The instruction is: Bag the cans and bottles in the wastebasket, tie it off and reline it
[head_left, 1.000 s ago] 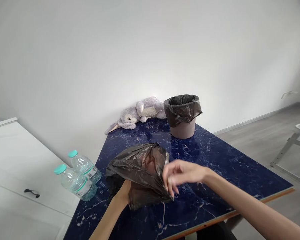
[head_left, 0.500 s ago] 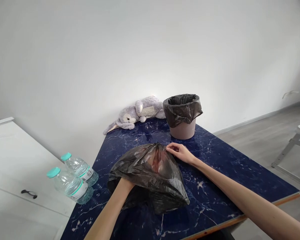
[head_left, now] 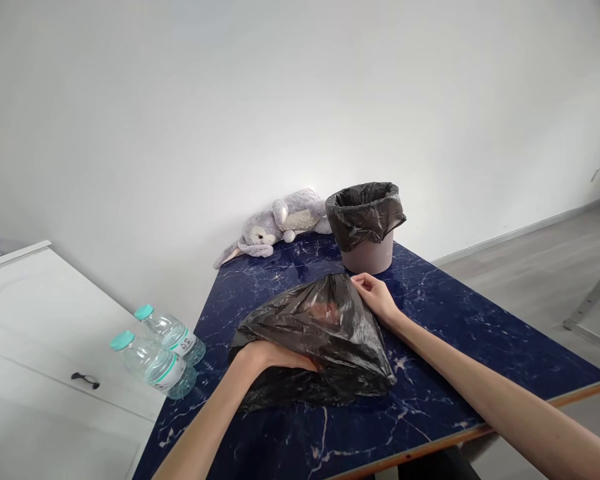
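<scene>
A thin black plastic garbage bag (head_left: 300, 313) lies partly spread over the dark blue marbled table (head_left: 440, 333). My left hand (head_left: 283, 355) reaches in through the bag's near opening, and its fingers are hidden by the plastic. A blurred reddish, skin-toned shape shows through the film, and I cannot make out what it is. At the bag's far edge my right hand (head_left: 375, 295) is closed, pinching the gathered plastic between thumb and fingers.
Just beyond my right hand stands a pinkish bin (head_left: 367, 257) lined with black plastic. A grey plush rabbit (head_left: 285, 223) lies against the wall. Two water bottles (head_left: 157, 367) with teal caps stand at the left edge, beside a white cabinet (head_left: 70, 333).
My right hand has drawn the bag's far edge slightly away and to the right. My left hand has shifted right, and more of its back shows at the opening.
</scene>
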### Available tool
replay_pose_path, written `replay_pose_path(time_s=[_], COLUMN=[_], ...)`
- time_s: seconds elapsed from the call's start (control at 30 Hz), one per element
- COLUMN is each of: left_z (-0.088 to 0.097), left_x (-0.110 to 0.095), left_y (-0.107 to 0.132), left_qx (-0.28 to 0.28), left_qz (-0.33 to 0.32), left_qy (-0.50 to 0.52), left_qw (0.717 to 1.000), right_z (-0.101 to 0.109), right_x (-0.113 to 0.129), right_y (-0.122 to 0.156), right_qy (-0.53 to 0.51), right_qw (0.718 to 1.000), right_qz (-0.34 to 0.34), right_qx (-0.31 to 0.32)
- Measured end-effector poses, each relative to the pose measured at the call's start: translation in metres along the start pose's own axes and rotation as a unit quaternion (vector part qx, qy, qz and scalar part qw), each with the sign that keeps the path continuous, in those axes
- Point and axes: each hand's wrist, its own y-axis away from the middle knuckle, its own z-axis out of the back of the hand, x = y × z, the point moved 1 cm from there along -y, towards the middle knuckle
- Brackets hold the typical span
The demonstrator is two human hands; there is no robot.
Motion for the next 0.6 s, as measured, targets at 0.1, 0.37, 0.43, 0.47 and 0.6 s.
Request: replay_pose_path(time_s=[0.1, 0.37, 0.43, 0.47, 0.6], left_z=[-0.001, 0.0, -0.002, -0.003, -0.006], left_x=[-0.015, -0.035, -0.034, -0.032, -0.023], left_y=[-0.001, 0.034, 0.047, 0.053, 0.08], left_qx=[0.07, -0.046, -0.097, -0.121, -0.182], left_qz=[0.033, 0.124, 0.113, 0.098, 0.039], left_qy=[0.014, -0.083, -0.124, -0.134, -0.123], left_qw=[0.997, 0.988, 0.981, 0.979, 0.975], right_z=[0.002, 0.013, 0.017, 0.02, 0.029], right_x=[0.001, -0.01, -0.011, -0.011, -0.012], right_y=[0.001, -0.003, -0.006, -0.008, -0.013], right_qy=[-0.004, 0.014, 0.022, 0.025, 0.032], right_qw=[1.0, 0.995, 0.992, 0.99, 0.985], right_qz=[0.002, 0.004, 0.004, 0.005, 0.003], right_qx=[-0.021, -0.103, -0.125, -0.136, -0.17])
